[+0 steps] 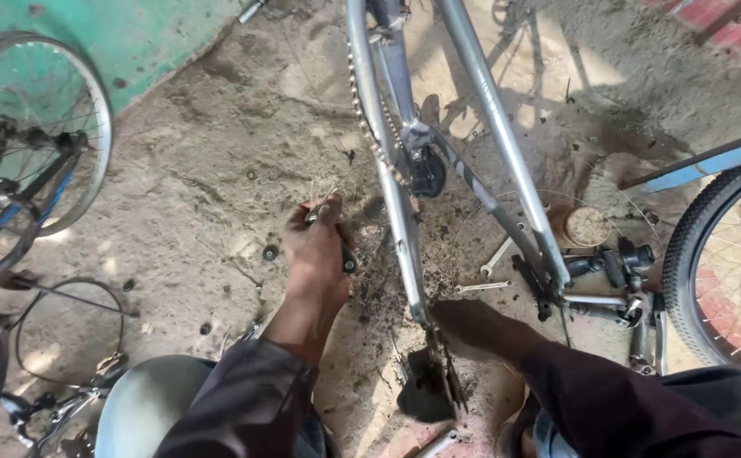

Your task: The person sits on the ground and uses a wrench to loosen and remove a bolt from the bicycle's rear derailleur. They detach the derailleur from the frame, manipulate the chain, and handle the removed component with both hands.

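A silver bicycle frame (404,220) lies across the dirt floor, with its chain (369,127) hanging along one tube and a dark bottom bracket (425,174) in the middle. My left hand (315,259) is to the left of the frame, low over the ground. It is closed around a small metal tool whose thin tip sticks out above the fingers. My right hand (472,326) grips the near end of the frame, where a greasy dark part (430,386) hangs below. Dark sleeves cover both forearms.
Two wrenches (497,254) lie on the ground right of the frame, beside a round tin (587,226) and dark bicycle parts (620,267). A spoked wheel (39,127) stands at the left. At the right are a tyre (710,254) and a blue tube (710,165).
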